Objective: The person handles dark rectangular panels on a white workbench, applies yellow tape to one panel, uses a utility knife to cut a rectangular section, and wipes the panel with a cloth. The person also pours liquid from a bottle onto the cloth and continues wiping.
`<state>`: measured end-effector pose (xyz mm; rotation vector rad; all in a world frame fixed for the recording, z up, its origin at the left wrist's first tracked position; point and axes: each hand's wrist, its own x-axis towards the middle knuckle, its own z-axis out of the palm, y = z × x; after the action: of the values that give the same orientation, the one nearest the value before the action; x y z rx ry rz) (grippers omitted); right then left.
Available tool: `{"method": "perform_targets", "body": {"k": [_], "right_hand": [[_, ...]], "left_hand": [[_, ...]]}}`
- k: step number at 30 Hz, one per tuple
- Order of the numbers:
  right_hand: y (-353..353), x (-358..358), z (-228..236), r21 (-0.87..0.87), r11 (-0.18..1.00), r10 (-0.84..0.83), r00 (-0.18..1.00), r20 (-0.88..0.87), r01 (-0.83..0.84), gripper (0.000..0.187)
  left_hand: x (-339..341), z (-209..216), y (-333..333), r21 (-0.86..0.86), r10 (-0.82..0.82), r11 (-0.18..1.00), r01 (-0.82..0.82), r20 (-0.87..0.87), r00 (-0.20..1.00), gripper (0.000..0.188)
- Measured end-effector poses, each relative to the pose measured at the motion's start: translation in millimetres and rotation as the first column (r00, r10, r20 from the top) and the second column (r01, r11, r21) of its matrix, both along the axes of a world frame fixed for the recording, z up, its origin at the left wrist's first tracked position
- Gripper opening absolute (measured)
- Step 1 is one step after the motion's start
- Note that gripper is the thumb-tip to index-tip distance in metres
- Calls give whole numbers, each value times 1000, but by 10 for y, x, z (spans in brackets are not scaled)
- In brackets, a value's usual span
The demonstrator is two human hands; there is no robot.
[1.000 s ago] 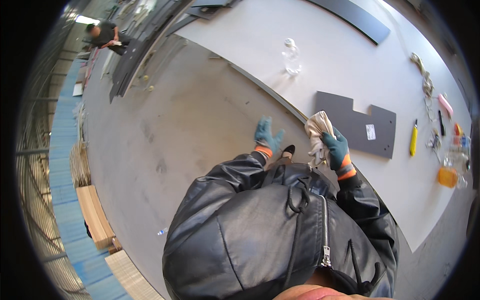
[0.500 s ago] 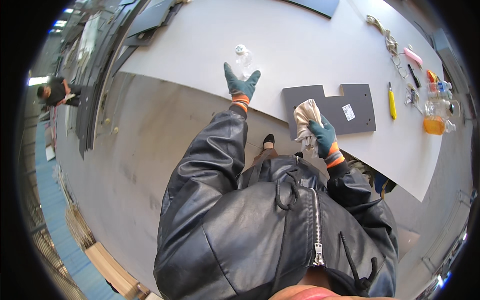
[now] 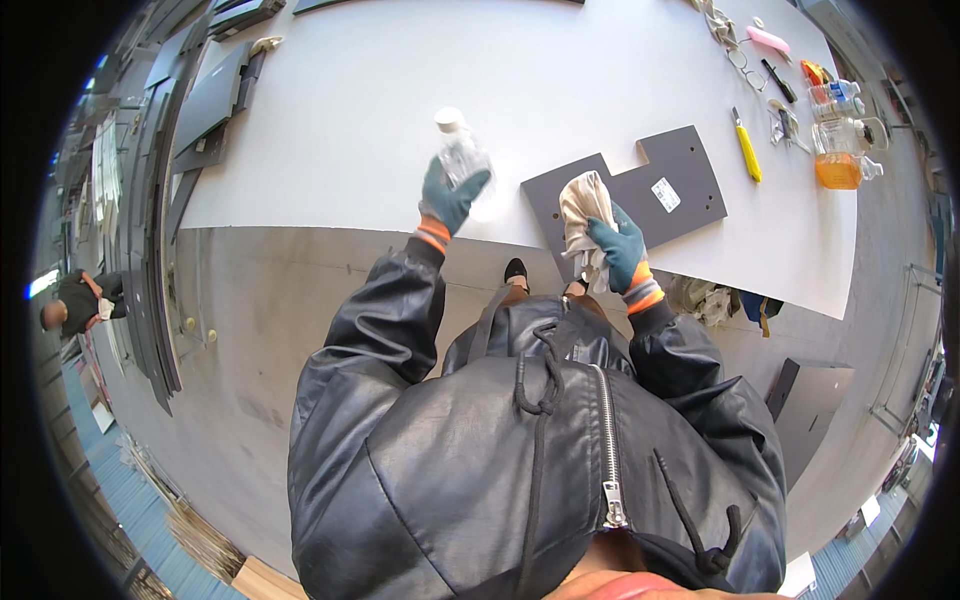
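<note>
My left hand [image 3: 452, 192], in a green glove with an orange cuff, is closed around the lower part of a clear plastic bottle [image 3: 463, 152] with a white cap. The bottle leans over the white table [image 3: 360, 130] near its front edge. A crumpled beige cloth [image 3: 582, 215] is gripped in my right hand [image 3: 622, 245], gloved the same way. The cloth hangs in front of a dark grey panel [image 3: 690, 165] that has a notch in its far edge, several holes and a white label.
At the right lie a yellow utility knife [image 3: 747, 148], a black marker [image 3: 779, 82], a pink tool [image 3: 768, 41] and scissors [image 3: 745, 68]. Bottles stand by the right edge, one with orange liquid [image 3: 838, 172]. Dark panels [image 3: 212, 95] are stacked at left. A person [image 3: 75, 303] is far left.
My left hand has closed from spread fingers onto the bottle, which has come a little nearer to me. My right hand still holds the cloth. The whole view has turned slightly.
</note>
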<state>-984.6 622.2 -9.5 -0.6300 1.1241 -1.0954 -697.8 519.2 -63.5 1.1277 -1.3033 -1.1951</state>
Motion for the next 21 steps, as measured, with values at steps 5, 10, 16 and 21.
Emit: {"method": "perform_targets", "body": {"k": [5, 10, 16, 21], "right_hand": [[-179, -122, 205, -24, 998, 65, 998, 5, -65, 45], [-313, -350, 196, -42, 988, 146, 989, -8, -146, 47], [-274, -613, 191, -68, 962, 253, 956, -149, -265, 57], [-179, -879, 31, 9, 939, 345, 937, -61, -345, 59]], "left_hand": [[-295, 603, 526, 417, -333, 822, 387, -199, 922, 53], [-532, 669, 733, 567, -523, 615, 548, -227, 822, 34], [-707, 694, 841, 567, -530, 518, 640, -374, 761, 33], [-887, 523, 1022, 609, -172, 351, 711, -705, 688, 30]]}}
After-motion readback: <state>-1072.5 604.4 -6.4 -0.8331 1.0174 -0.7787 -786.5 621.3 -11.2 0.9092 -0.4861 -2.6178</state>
